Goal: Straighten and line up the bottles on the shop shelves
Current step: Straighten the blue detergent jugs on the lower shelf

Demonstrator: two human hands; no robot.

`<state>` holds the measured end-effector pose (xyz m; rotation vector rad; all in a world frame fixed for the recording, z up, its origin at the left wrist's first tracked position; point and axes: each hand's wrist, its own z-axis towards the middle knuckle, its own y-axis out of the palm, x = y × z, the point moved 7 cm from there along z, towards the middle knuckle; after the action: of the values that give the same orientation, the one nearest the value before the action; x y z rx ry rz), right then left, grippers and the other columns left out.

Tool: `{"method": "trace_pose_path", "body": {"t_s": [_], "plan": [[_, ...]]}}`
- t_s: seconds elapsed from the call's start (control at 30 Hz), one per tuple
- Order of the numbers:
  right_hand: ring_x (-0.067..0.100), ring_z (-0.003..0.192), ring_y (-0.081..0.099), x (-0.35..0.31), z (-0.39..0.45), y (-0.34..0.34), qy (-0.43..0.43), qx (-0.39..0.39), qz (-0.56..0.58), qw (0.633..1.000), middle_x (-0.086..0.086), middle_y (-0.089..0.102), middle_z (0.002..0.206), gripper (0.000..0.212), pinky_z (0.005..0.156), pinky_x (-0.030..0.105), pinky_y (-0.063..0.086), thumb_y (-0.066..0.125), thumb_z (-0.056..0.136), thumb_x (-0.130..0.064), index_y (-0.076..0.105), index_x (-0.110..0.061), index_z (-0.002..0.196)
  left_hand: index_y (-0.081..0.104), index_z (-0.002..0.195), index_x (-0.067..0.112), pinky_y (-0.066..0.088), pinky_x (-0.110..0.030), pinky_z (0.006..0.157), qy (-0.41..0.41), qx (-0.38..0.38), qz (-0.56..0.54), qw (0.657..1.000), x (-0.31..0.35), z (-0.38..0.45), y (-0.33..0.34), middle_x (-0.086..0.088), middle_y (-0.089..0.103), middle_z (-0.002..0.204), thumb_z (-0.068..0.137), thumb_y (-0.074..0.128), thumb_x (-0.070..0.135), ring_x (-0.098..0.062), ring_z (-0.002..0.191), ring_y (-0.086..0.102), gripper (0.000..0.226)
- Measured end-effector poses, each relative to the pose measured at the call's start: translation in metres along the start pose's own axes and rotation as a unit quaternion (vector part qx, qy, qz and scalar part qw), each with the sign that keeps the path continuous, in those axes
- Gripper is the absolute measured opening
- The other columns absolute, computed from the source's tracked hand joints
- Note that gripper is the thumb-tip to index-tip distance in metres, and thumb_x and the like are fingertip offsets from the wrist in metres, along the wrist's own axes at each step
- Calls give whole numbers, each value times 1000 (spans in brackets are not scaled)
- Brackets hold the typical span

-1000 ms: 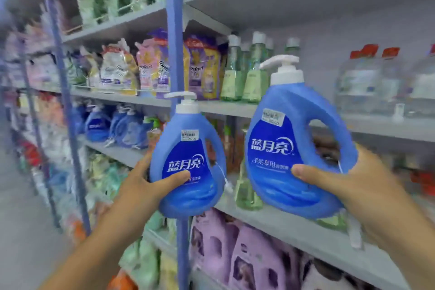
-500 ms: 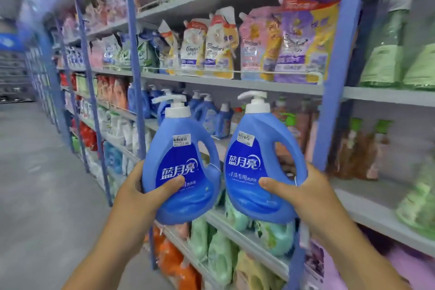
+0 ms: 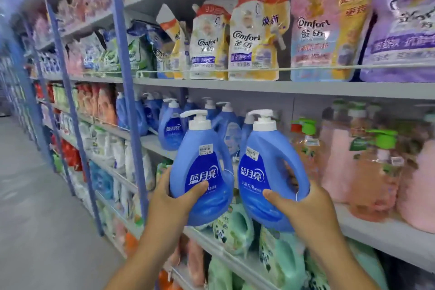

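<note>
Standing before a long run of shop shelves, a person holds two blue pump bottles up in the air, one in each hand, just in front of the middle shelf [image 3: 367,226]. The left hand [image 3: 169,200] grips the left bottle [image 3: 202,172] low on its left side, thumb pressed across the front below the dark blue label, fingers wrapped behind. The right hand [image 3: 303,209] grips the right bottle [image 3: 266,172] at its lower right corner, near the base of the handle loop, thumb lying across the front below the label. Both bottles are roughly upright, labels facing the viewer, leaning slightly away from each other at the top. They sit side by side and very near one another; whether they touch cannot be told. Each has a white pump top and a small price sticker near the shoulder.

Behind them on the middle shelf stand more blue bottles [image 3: 169,129] of the same kind, grouped to the left. To the right on that shelf are peach-coloured pump bottles [image 3: 374,181] with green tops. The shelf above holds refill pouches [image 3: 254,37] in white, yellow, pink and purple. Below, green bottles [image 3: 235,228] sit on a lower shelf. Blue uprights [image 3: 128,92] divide the shelving, and a grey floor [image 3: 35,207] stretches away on the left.
</note>
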<state>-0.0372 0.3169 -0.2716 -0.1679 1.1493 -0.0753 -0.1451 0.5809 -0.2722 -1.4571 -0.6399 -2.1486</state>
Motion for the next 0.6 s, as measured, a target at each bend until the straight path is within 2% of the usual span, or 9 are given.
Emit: {"method": "trace_pose_path", "body": {"t_s": [0.07,0.17,0.23,0.3,0.37,0.4,0.47,0.53,0.6], "plan": [[4,87,71,18,32,23,11,35,-9,999,-15,75,95,44,71,27,53,92,67,-34,72,-22,104,66,111,35,62,-36,79,12,-5,11,1000,-18,40,15,13,75,103,77,87,19,-11,94,74,44],[6,90,69,35,70,51,31,68,-26,997,-15,72,100,49,72,29,51,88,68,-40,68,-26,110,63,116,38,60,-28,77,17,-21,28,999,-41,91,32,22,72,104,78,87,23,-3,96,71,48],[9,89,68,44,90,63,45,86,-50,994,-15,70,97,47,68,30,50,86,68,-44,65,-28,107,63,117,35,60,-26,77,6,-39,34,999,-57,121,40,24,71,102,78,87,22,-2,96,71,48],[10,88,66,54,103,70,60,107,-59,991,-16,66,94,42,67,30,48,87,69,-42,61,-29,101,63,119,31,62,-29,79,-4,-61,32,998,-74,149,49,18,73,105,78,87,21,-6,98,72,48],[4,86,63,62,111,76,68,132,-67,987,-19,63,92,37,66,28,47,88,71,-37,58,-32,92,63,123,27,62,-33,82,-6,-89,38,995,-88,175,58,17,73,106,76,88,23,-7,99,72,53],[3,86,62,64,115,78,69,148,-74,984,-20,63,91,37,66,27,45,88,71,-36,57,-33,90,62,125,27,62,-32,82,-5,-106,42,993,-93,186,62,18,73,106,74,89,24,-5,98,72,57],[9,88,63,72,121,83,74,188,-92,975,-19,64,95,41,70,29,45,89,70,-36,59,-31,97,61,124,30,62,-28,80,-6,-149,46,988,-105,210,71,17,74,106,74,89,24,-4,97,72,58],[17,92,65,77,124,88,87,232,-112,962,-11,67,99,49,76,35,49,90,70,-38,59,-26,105,60,121,32,62,-30,82,0,-205,55,977,-120,232,80,16,74,107,75,88,25,-4,98,72,55],[25,95,60,75,126,94,96,279,-152,943,-2,62,105,58,81,41,49,90,70,-38,48,-21,105,56,127,33,61,-33,87,11,-275,47,960,-130,252,89,15,73,113,77,87,31,-4,103,70,59]]}}
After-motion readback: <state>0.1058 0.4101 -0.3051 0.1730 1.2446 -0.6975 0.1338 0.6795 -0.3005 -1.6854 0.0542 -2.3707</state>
